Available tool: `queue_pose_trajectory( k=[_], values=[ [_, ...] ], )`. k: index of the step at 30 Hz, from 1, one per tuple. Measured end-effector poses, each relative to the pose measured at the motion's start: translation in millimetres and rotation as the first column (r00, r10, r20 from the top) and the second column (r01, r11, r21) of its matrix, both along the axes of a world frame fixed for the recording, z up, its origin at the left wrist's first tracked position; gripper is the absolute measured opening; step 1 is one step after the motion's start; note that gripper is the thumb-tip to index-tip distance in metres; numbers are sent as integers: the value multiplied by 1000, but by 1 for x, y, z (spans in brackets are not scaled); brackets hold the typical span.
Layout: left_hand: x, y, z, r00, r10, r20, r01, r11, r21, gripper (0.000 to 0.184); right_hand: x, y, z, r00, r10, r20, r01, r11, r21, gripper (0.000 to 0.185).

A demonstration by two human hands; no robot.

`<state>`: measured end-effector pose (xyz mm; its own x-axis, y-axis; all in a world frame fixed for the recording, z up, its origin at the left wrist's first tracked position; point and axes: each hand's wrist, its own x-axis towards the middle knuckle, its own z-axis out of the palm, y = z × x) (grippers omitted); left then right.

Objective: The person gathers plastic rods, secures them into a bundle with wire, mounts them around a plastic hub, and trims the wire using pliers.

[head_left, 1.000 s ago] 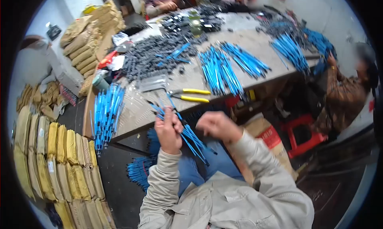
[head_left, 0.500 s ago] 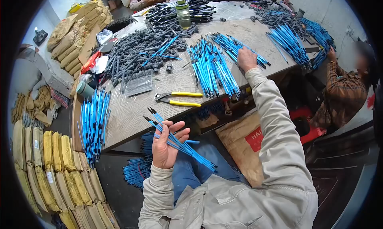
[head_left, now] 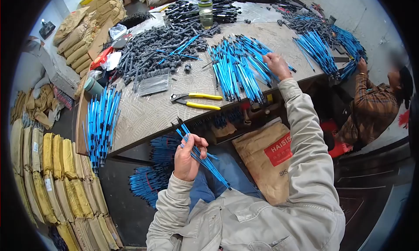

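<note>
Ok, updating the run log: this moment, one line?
Left hand: holding thin blue black-tipped rods | right hand: at similar rods on grey tabletop | yellow-handled metal pliers: untouched

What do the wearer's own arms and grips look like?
The left sleeve and right sleeve are long, light beige-grey cloth, loose and heavily creased, ending in plain cuffs at the wrists. No prints, badges or cables visible on them. The left grip and right grip are ordinary five-fingered human hands, without gloves.
</note>
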<state>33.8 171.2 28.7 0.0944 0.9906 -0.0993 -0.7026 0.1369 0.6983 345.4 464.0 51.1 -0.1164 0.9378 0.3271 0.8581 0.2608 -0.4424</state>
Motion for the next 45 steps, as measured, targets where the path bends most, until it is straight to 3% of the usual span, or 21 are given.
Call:
queue_pose_trajectory(
  k=[1,2,5,7,10,12,13,16,19,23,28,30,34,36,38,40,41,42,45],
  values=[
    [1,0,-1,1000,0,-12,0,1000,4,25,-4,0,-2,990,-102,96,97,994,56,29],
    [2,-1,-1,1000,-2,-27,2,1000,5,26,-9,0,-5,990,-102,93,97,994,53,29],
    [7,-3,5,993,16,-116,-17,1000,-10,26,-23,-2,-18,899,-107,424,106,994,27,32],
    [13,-2,10,965,42,-259,-52,998,-31,27,-30,3,-22,894,-136,427,145,989,13,29],
    [14,-6,6,960,-11,-279,4,1000,-25,31,-29,-2,-18,862,-129,491,139,990,15,25],
    [13,-1,6,959,-21,-283,18,1000,-14,33,-27,-9,-12,959,-161,233,139,984,112,23],
    [14,1,3,960,-27,-279,25,1000,-11,31,-20,-8,-11,957,-169,236,146,983,112,23],
    [11,-5,-1,960,-28,-278,23,999,-23,28,-11,-3,-19,983,-153,-102,170,967,188,21],
    [13,-6,0,956,-49,-288,44,999,-22,30,-13,-31,-2,995,-94,-46,103,958,268,19],
    [17,-1,7,965,15,-263,-33,997,-64,35,-46,-132,28,1000,-22,19,15,942,336,15],
    [9,22,15,952,247,-183,-256,966,-26,37,-97,-250,5,961,271,52,-273,903,331,10],
    [4,22,20,932,304,-197,-313,950,-17,34,-108,-272,-5,933,307,188,-352,885,306,9],
    [-4,23,19,889,366,-275,-361,930,71,27,-126,-292,-19,888,424,177,-459,808,370,11],
    [-7,25,12,812,429,-397,-416,901,123,23,-127,-294,-24,890,434,137,-450,793,412,14],
    [-10,25,13,832,451,-325,-429,892,139,17,-132,-298,-27,896,444,30,-418,817,397,13],
    [-10,25,19,792,513,-331,-503,855,122,13,-130,-307,-31,870,481,-107,-430,848,310,13],
    [-14,25,19,798,510,-321,-506,856,103,12,-127,-311,-35,903,415,-107,-371,882,289,13],
    [-20,26,17,797,517,-314,-518,851,85,12,-125,-314,-39,863,473,-178,-442,877,187,12],
    [-40,30,9,914,353,-198,-328,933,150,14,-98,-305,-48,796,524,-303,-529,845,71,13]
  ],
)
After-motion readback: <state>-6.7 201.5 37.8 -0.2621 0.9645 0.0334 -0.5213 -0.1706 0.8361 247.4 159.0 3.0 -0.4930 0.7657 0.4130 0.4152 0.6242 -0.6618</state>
